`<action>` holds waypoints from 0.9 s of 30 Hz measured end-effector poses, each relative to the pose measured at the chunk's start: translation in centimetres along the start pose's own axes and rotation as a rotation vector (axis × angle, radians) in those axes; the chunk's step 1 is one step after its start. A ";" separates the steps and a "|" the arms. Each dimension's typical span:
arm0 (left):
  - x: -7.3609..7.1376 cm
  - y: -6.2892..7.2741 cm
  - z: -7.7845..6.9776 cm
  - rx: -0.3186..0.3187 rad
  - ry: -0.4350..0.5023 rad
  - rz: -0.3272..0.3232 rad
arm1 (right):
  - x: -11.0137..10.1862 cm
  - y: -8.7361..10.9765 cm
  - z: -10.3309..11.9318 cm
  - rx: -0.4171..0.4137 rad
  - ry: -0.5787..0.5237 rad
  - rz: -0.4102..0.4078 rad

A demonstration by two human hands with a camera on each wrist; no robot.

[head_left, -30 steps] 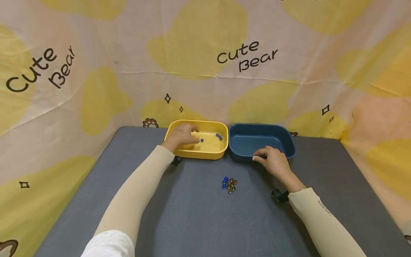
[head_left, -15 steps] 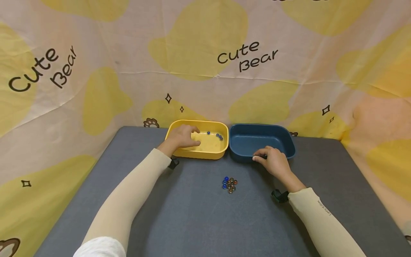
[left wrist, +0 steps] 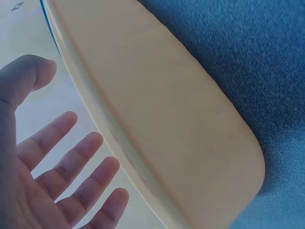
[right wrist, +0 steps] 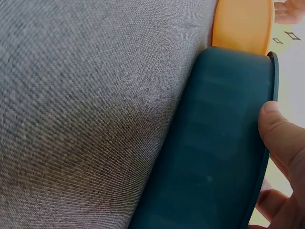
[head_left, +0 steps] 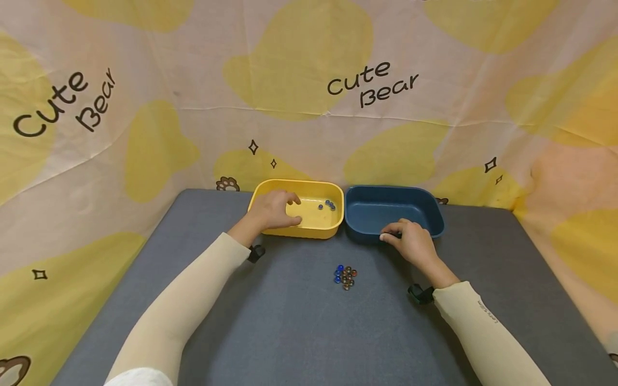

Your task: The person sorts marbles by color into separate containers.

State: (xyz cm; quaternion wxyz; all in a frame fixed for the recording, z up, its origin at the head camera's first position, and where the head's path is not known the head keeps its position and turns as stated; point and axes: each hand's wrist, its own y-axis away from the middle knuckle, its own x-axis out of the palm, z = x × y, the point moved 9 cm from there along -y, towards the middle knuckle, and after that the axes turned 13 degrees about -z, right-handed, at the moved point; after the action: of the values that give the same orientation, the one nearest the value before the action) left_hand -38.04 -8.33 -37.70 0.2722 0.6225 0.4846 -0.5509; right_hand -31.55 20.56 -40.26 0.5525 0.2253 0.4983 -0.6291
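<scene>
My left hand (head_left: 272, 210) hovers over the left part of the yellow tub (head_left: 301, 234), fingers spread and nothing between them. In the left wrist view, the same hand (left wrist: 62, 186) shows its fingers apart beside the tub's rim. Several blue marbles (head_left: 330, 205) lie on the tub's floor toward its right end, one of them (head_left: 321, 207) slightly apart. At the near rim of the dark blue tub (head_left: 359, 233) is my right hand (head_left: 414, 244). The right wrist view shows its thumb (right wrist: 279, 131) against the outer wall just below the rim, fingers curled over the inner side.
A cluster of blue and brownish marbles (head_left: 345, 277) sits on the grey table (head_left: 309, 338) in front of the tubs. The two tubs stand side by side near the table's back edge. Behind them hangs a patterned cloth (head_left: 299, 59).
One blue marble has rolled from beside my left fingers rightward across the yellow tub, close to the others. My left hand has drawn back slightly, its fingers opening wider. The right hand stays put.
</scene>
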 end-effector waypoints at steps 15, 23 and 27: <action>-0.6 2.4 -2.6 0.052 -0.011 -0.071 | 0.0 0.0 0.0 0.007 0.000 0.010; -0.2 3.9 -4.6 0.113 -0.003 -0.140 | 0.1 -0.1 0.0 0.013 0.005 0.014; 0.4 4.6 -5.8 0.145 0.023 -0.152 | 0.0 0.0 0.0 0.014 0.008 0.018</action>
State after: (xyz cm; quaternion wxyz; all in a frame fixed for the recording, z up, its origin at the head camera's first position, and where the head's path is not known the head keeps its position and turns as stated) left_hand -31.50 -4.92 -37.54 0.1782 0.6082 0.4926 -0.5964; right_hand -31.61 20.57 -40.30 0.5543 0.2362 0.4941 -0.6267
